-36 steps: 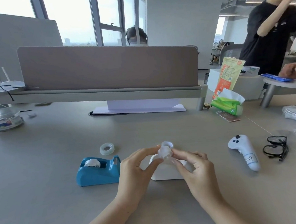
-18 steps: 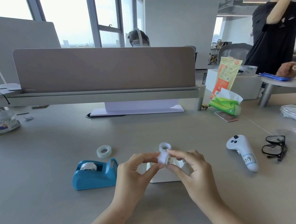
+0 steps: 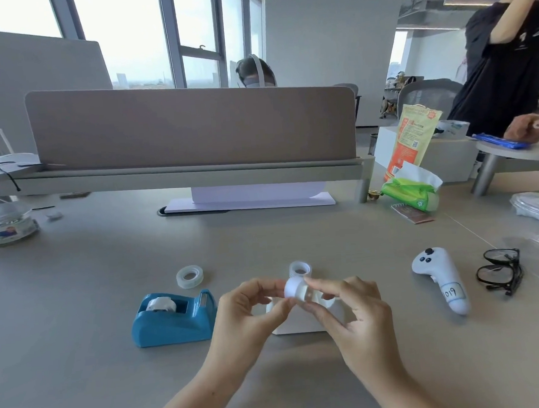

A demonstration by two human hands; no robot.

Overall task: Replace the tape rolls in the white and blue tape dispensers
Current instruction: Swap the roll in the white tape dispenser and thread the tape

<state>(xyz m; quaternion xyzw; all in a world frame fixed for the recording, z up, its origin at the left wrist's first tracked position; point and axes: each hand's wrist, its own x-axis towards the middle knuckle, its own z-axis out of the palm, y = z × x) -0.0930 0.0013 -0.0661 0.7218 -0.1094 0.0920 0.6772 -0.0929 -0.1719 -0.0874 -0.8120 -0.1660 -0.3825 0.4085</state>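
Observation:
A small white spool with a tape roll (image 3: 295,291) is pinched between my left hand (image 3: 243,319) and my right hand (image 3: 354,321), a little above the white tape dispenser (image 3: 300,323), which my hands mostly hide. The blue tape dispenser (image 3: 174,318) stands to the left with a white roll in its well. One clear tape roll (image 3: 189,276) lies flat behind the blue dispenser. Another clear tape roll (image 3: 300,268) lies just behind my fingers.
A white controller (image 3: 440,278) and black glasses (image 3: 499,271) lie to the right. A green tissue pack (image 3: 414,191) and an orange bag (image 3: 411,138) stand at the back right. A desk divider (image 3: 191,126) spans the back. A person in black stands at far right.
My hands have kept hold of the spool and turned it slightly between the fingertips. The view has shifted a little; nothing on the desk has moved.

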